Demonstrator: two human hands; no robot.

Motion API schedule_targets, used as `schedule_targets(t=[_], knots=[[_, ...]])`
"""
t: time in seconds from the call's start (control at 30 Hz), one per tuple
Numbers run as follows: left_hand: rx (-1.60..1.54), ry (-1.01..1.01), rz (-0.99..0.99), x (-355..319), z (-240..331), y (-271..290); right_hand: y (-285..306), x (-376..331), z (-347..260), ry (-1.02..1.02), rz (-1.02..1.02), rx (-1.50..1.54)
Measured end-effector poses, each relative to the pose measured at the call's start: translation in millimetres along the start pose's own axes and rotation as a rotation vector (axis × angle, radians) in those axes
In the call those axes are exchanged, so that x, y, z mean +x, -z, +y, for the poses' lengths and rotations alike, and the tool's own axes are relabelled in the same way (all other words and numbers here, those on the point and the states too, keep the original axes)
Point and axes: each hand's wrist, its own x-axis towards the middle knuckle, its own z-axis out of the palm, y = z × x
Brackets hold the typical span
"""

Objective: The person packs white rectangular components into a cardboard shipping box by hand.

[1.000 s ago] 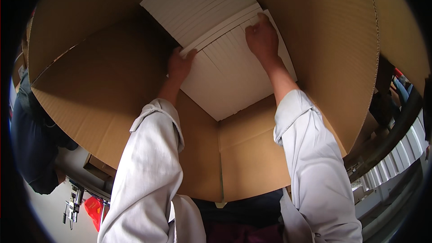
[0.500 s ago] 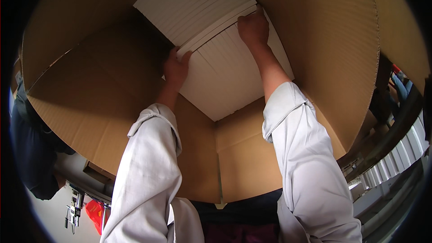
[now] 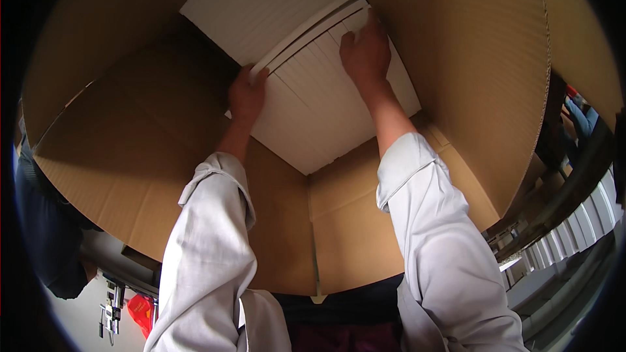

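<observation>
Several thin white panels (image 3: 329, 101) stand on edge, packed side by side in a large cardboard box (image 3: 352, 208). Across them runs a slim white panel (image 3: 313, 40) whose edge sits higher than its neighbours. My left hand (image 3: 248, 96) is closed round its left end, thumb on the near side. At the right end, close to the box wall, my right hand (image 3: 367, 52) has its fingers curled over the panel's end. The fingertips of both hands are partly hidden. Beyond a dark gap lies another white row (image 3: 267, 6).
Tall cardboard walls (image 3: 469, 58) rise on both sides of my arms. Outside the box at left is a person in dark clothing (image 3: 49, 221), with a red object (image 3: 140, 313) below. White ribbed pieces (image 3: 574, 231) lie outside at right.
A dark gap has opened between the gripped panel and the far row. Both hands have shifted slightly, and the right thumb now sits lower, nearer to me.
</observation>
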Motion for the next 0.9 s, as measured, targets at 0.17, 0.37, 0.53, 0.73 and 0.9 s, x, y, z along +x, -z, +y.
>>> schedule_targets(t=[0.17,0.37,0.53,0.73,0.9], knots=[[0.02,0.027,-0.092,1,21,-6,-7,6,-15,0.564,0.105,-0.189],[-0.032,0.051,-0.133,6,1,4,-16,43,-22,0.559,-0.108,-0.414],[-0.018,0.021,-0.163,8,3,-2,-23,37,6,0.603,0.106,-0.332],[0.026,-0.045,-0.23,17,-3,6,-20,31,-1,0.551,0.107,-0.364],[0.069,-0.005,-0.232,7,12,7,-30,28,5,0.526,0.065,-0.352]])
